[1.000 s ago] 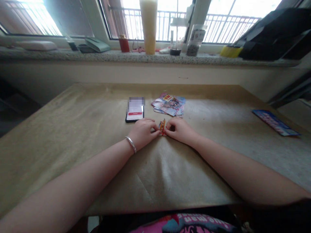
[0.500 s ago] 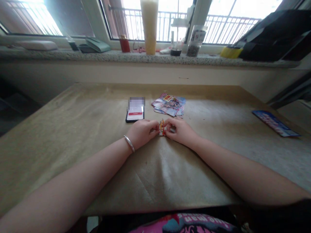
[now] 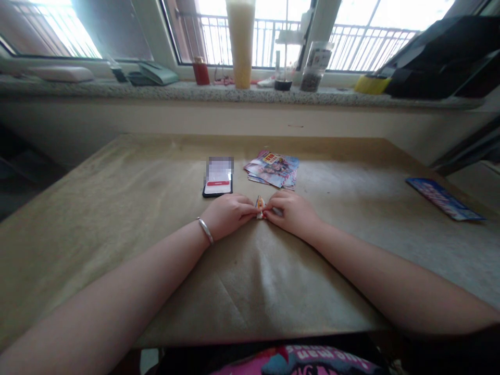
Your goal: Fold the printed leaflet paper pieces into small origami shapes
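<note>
Person's L hand (image 3: 228, 214) & R hand (image 3: 292, 211) pinch sm. printed paper pc. (image 3: 260, 204) btwn them, fingertips nearly meeting; phone (image 3: 219, 187) just beyond L hand, leaflet pile (image 3: 275, 171) fwd of both.

Strong daylight through window panes (image 3: 367, 36) ahead of me, glass blown out white. My side dimmer. Soft sheen on gold tablecloth (image 3: 117, 208); shadow hugs my right forearm (image 3: 383, 276). Wide-angle stretch toward frame edges. Phone screen (image 3: 219, 177) partly pixelated. Small printed piece (image 3: 260, 205) I hold too soft to read.
</note>
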A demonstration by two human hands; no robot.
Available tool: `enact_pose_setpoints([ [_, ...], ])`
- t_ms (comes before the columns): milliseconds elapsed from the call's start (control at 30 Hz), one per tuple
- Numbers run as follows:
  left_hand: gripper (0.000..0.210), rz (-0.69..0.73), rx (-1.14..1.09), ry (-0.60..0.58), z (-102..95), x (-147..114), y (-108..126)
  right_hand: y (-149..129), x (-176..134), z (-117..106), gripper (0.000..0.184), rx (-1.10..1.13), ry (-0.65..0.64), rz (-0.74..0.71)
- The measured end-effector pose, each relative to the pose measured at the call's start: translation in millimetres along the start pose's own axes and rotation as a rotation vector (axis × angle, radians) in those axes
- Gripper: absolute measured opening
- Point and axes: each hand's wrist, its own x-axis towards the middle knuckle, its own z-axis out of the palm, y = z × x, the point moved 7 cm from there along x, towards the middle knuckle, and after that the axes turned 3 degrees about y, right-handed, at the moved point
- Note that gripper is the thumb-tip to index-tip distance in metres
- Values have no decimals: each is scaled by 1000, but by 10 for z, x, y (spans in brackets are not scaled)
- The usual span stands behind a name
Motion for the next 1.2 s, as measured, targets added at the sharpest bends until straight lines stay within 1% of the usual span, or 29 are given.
enact_pose_setpoints([
  [167, 22, -31, -19, -13, 33, -1, 4, 79, 14, 36, 8, 47, 14, 19],
  [233, 21, -51, -16, -1, 22, 2, 18, 117, 23, 55, 7, 86, 16, 25],
  [333, 20, -65, -29, 15, -5, 11, 54, 155, 36, 77, 7, 135, 2, 31],
  [467, 22, -83, -32, -3, -7, 25, 64, 165, 47, 77, 7, 183, -19, 48],
  [567, 24, -99, -14, -3, -5, 31, 44, 171, 45, 62, 11, 202, -8, 71],
  [667, 23, -92, 14, -31, 10, 28, 53, 195, 36, 35, 17, 195, 23, 100],
  [800, 25, -21, 94, -63, 8, 14, 110, 105, 24, 28, 11, 145, -2, -30],
  [867, 25, 30, 124, -65, -8, 2, 126, 61, 14, 3, 12, 111, 7, -82],
  [1000, 26, 108, 85, -104, -35, -31, 99, -58, -18, -37, 15, 35, -4, -212],
  [1100, 28, 134, 50, -124, -59, -46, 80, -128, -46, -46, 18, -8, -39, -291],
  [1200, 29, 117, 66, -157, -51, -49, 84, -160, -65, -48, 21, -62, -60, -327],
])
